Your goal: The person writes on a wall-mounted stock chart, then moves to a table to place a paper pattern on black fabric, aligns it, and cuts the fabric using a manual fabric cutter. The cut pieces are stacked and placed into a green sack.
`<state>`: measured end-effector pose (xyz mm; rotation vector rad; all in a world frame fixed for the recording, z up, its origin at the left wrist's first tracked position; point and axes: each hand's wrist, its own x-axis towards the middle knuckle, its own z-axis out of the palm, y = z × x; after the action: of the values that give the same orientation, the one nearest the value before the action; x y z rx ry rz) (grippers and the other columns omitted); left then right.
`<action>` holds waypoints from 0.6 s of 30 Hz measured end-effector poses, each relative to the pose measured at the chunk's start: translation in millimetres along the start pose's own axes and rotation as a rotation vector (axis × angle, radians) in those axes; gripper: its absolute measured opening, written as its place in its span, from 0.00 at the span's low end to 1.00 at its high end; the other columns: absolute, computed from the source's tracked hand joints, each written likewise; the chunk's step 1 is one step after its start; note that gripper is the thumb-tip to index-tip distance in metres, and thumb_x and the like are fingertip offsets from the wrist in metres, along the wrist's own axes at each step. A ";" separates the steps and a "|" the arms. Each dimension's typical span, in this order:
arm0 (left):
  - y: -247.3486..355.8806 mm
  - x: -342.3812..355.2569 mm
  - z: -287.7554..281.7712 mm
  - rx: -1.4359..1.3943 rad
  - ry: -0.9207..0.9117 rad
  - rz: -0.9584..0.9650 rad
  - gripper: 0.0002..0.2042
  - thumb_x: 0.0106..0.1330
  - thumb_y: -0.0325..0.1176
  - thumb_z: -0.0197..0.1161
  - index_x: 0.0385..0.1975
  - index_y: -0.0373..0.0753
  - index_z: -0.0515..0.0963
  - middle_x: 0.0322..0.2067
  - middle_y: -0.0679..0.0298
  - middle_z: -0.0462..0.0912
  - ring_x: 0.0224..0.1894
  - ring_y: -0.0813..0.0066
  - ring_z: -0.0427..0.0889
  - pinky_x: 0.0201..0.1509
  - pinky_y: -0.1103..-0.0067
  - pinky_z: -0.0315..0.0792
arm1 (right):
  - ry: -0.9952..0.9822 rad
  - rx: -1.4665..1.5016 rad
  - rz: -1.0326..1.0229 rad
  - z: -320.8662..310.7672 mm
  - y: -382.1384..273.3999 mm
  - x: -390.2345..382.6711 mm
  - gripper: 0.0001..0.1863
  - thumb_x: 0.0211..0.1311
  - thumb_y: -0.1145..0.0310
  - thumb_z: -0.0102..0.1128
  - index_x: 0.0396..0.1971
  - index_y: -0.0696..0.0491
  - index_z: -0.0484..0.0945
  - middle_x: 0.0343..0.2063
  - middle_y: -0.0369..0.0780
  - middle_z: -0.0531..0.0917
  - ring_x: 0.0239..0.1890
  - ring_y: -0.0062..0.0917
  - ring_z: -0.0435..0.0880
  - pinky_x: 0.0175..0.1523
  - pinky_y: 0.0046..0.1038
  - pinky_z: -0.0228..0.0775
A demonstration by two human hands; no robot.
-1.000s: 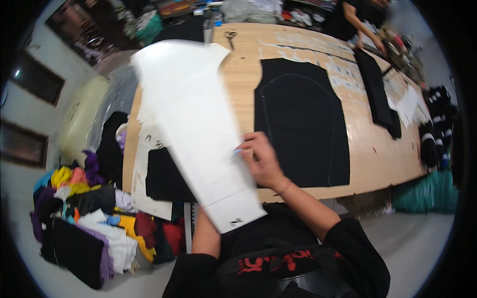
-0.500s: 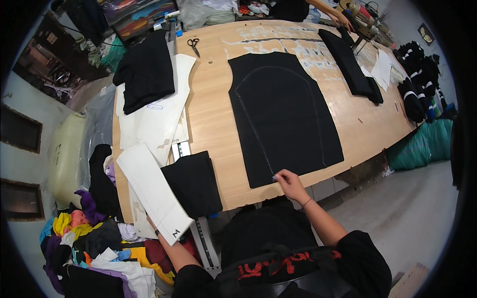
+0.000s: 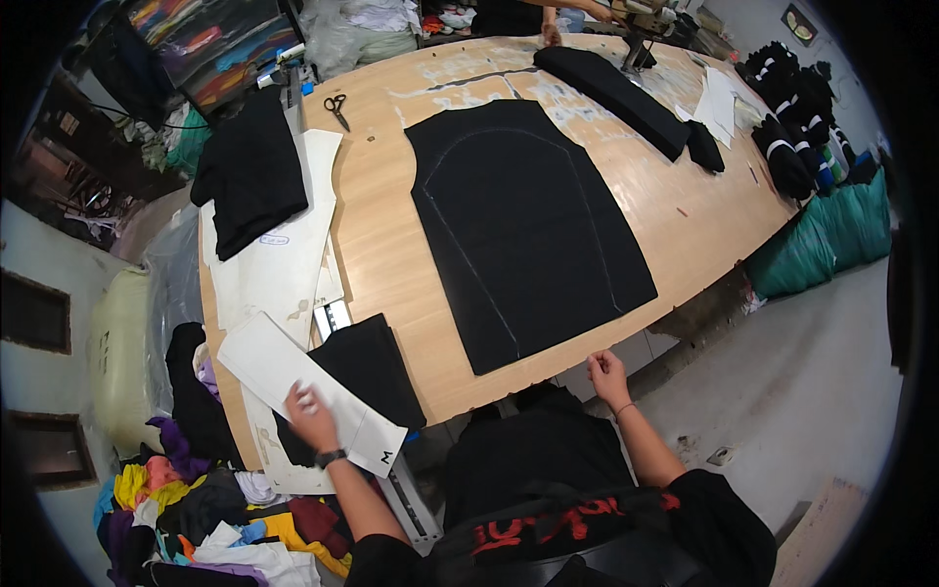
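My left hand is over a long white paper pattern piece at the lower left, fingers apart and slightly blurred. That paper lies askew across a folded black cloth and more white pattern sheets. My right hand is at the table's front edge, below a black fabric panel with a pale drawn curved outline; its fingertips are pinched, and what they hold is too small to make out.
Black scissors lie near the back of the wooden table. A co-worker's hand is by a long folded black cloth. Black rolls and green sacks stand right; coloured cloth heaps lie lower left.
The white pattern has come down at the left, and my left hand has moved on top of it. My right hand has left the panel for the table edge. The view has shifted.
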<state>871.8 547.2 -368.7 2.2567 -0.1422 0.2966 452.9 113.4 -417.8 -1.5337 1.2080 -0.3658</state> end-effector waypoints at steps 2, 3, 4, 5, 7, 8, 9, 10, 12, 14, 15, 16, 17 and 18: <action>49.6 2.1 66.5 -0.238 -0.185 -0.017 0.15 0.69 0.28 0.71 0.54 0.36 0.83 0.41 0.61 0.83 0.36 0.76 0.82 0.37 0.79 0.78 | 0.013 0.064 0.028 -5.2 5.4 -3.6 0.08 0.76 0.68 0.63 0.37 0.58 0.80 0.25 0.32 0.81 0.27 0.14 0.79 0.34 0.21 0.74; 73.5 0.3 97.0 -0.230 -0.184 0.176 0.13 0.68 0.29 0.72 0.50 0.34 0.85 0.41 0.60 0.84 0.35 0.74 0.82 0.37 0.78 0.79 | 0.024 0.071 -0.032 -10.3 9.3 -6.0 0.08 0.75 0.69 0.63 0.37 0.58 0.80 0.25 0.32 0.81 0.27 0.14 0.79 0.33 0.21 0.74; 92.9 -0.7 120.1 -0.235 -0.293 0.234 0.13 0.68 0.29 0.72 0.49 0.33 0.85 0.40 0.58 0.84 0.35 0.71 0.83 0.40 0.76 0.79 | 0.039 0.067 -0.036 -17.4 14.4 -8.9 0.07 0.75 0.69 0.63 0.38 0.58 0.80 0.25 0.32 0.81 0.27 0.14 0.79 0.33 0.21 0.73; 111.5 3.1 148.1 -0.199 -0.368 0.261 0.13 0.67 0.29 0.72 0.49 0.33 0.85 0.40 0.56 0.84 0.38 0.66 0.85 0.40 0.75 0.80 | 0.061 0.059 -0.010 -25.7 20.4 -10.7 0.07 0.75 0.70 0.64 0.38 0.58 0.80 0.25 0.32 0.81 0.27 0.14 0.79 0.32 0.21 0.73; 141.2 14.8 204.0 -0.245 -0.467 0.277 0.14 0.67 0.30 0.72 0.49 0.33 0.85 0.43 0.54 0.85 0.42 0.63 0.86 0.41 0.73 0.82 | 0.099 0.072 -0.018 -48.3 37.5 -16.6 0.07 0.74 0.70 0.64 0.38 0.57 0.80 0.26 0.33 0.81 0.28 0.14 0.79 0.33 0.21 0.73; 152.5 24.1 230.9 -0.242 -0.495 0.272 0.14 0.67 0.30 0.71 0.50 0.33 0.85 0.44 0.53 0.84 0.42 0.62 0.86 0.41 0.72 0.82 | 0.133 0.083 0.035 -61.0 48.2 -18.4 0.06 0.74 0.70 0.64 0.38 0.57 0.80 0.26 0.33 0.81 0.28 0.14 0.79 0.33 0.21 0.73; 162.4 34.5 257.0 -0.221 -0.545 0.227 0.14 0.67 0.30 0.71 0.50 0.33 0.84 0.44 0.53 0.84 0.43 0.62 0.86 0.41 0.72 0.82 | 0.157 0.043 0.010 -75.4 59.9 -21.0 0.06 0.75 0.71 0.64 0.38 0.56 0.80 0.26 0.32 0.81 0.28 0.14 0.79 0.32 0.21 0.74; 170.9 45.1 282.5 -0.234 -0.513 0.281 0.13 0.67 0.30 0.71 0.50 0.33 0.84 0.43 0.53 0.84 0.43 0.61 0.86 0.42 0.72 0.82 | 0.201 0.005 0.089 -89.9 73.3 -24.2 0.05 0.75 0.71 0.63 0.38 0.55 0.79 0.26 0.32 0.80 0.28 0.14 0.79 0.32 0.21 0.76; 184.6 67.4 326.8 -0.180 -0.494 0.314 0.13 0.68 0.29 0.70 0.50 0.35 0.84 0.42 0.54 0.83 0.43 0.60 0.86 0.46 0.71 0.82 | 0.269 -0.030 0.142 -117.6 102.3 -31.2 0.06 0.75 0.70 0.63 0.36 0.55 0.78 0.25 0.32 0.80 0.26 0.15 0.78 0.30 0.22 0.75; 196.3 87.1 360.8 -0.063 -0.487 0.305 0.13 0.68 0.29 0.70 0.51 0.36 0.84 0.41 0.55 0.81 0.44 0.59 0.85 0.49 0.71 0.82 | 0.271 -0.064 0.188 -146.6 128.9 -36.9 0.08 0.75 0.69 0.63 0.35 0.55 0.77 0.24 0.33 0.80 0.24 0.16 0.78 0.28 0.22 0.74; 201.9 93.4 373.8 -0.050 -0.460 0.298 0.14 0.68 0.30 0.71 0.52 0.37 0.84 0.42 0.55 0.81 0.45 0.59 0.84 0.52 0.70 0.81 | 0.278 -0.064 0.141 -159.5 139.9 -40.1 0.08 0.75 0.69 0.64 0.35 0.55 0.77 0.24 0.33 0.80 0.24 0.16 0.78 0.28 0.23 0.73; 207.7 99.1 385.2 -0.024 -0.445 0.257 0.14 0.68 0.31 0.71 0.52 0.38 0.84 0.43 0.55 0.80 0.46 0.58 0.84 0.54 0.69 0.81 | 0.324 -0.095 0.256 -169.8 149.5 -40.7 0.09 0.75 0.69 0.64 0.34 0.55 0.76 0.24 0.33 0.80 0.23 0.16 0.78 0.27 0.23 0.73; 213.1 104.0 395.0 0.000 -0.432 0.219 0.15 0.68 0.32 0.71 0.53 0.39 0.84 0.44 0.55 0.79 0.47 0.57 0.84 0.56 0.68 0.80 | 0.305 -0.091 0.206 -181.8 156.9 -41.5 0.08 0.75 0.69 0.63 0.35 0.56 0.77 0.23 0.34 0.80 0.23 0.17 0.78 0.29 0.24 0.73; 217.9 107.5 403.3 0.046 -0.411 0.191 0.15 0.67 0.33 0.72 0.53 0.40 0.84 0.46 0.55 0.79 0.48 0.56 0.83 0.57 0.67 0.80 | 0.305 -0.090 0.243 -197.2 161.2 -43.3 0.08 0.75 0.69 0.62 0.35 0.57 0.78 0.23 0.34 0.80 0.24 0.18 0.78 0.30 0.26 0.73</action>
<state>998.6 98.1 -431.7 2.3277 -0.5731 -0.0696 205.9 59.5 -471.4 -1.4197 1.6506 -0.3974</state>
